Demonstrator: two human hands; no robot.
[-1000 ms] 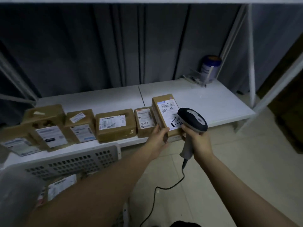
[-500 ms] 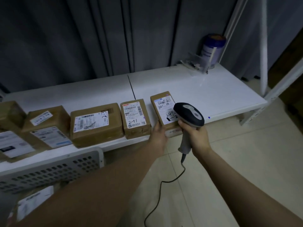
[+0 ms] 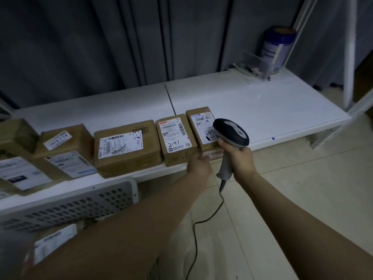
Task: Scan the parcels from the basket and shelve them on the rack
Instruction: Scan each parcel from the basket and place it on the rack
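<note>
We look down at the white shelf (image 3: 262, 110) of the rack, which crosses the middle of the frame, with a row of brown parcels along its front edge. Our right hand (image 3: 240, 160), right of centre, is wrapped tight round the grey handle of the scanner (image 3: 232, 134). The scanner's dark head hangs over the near right corner of the last parcel (image 3: 198, 126) in the row and hides part of the handwriting on the label. That parcel lies flat on the shelf, just beside the parcel marked 241 (image 3: 175, 138) on its left.

Our left hand (image 3: 198, 164) is at the front of those two, fingertips against the last parcel's front face. We cannot tell whether it grips or only touches.

Further left sits a wider parcel (image 3: 125, 146), then more parcels running to the left edge. In the lower left is the grey slotted basket (image 3: 70, 207), with a labelled parcel (image 3: 54, 241) blurred inside it. The scanner's black cable (image 3: 194, 239) trails down over the tiled floor. A blue-lidded jar (image 3: 277, 47) stands at the shelf's far right corner, before a dark curtain (image 3: 121, 37).
</note>
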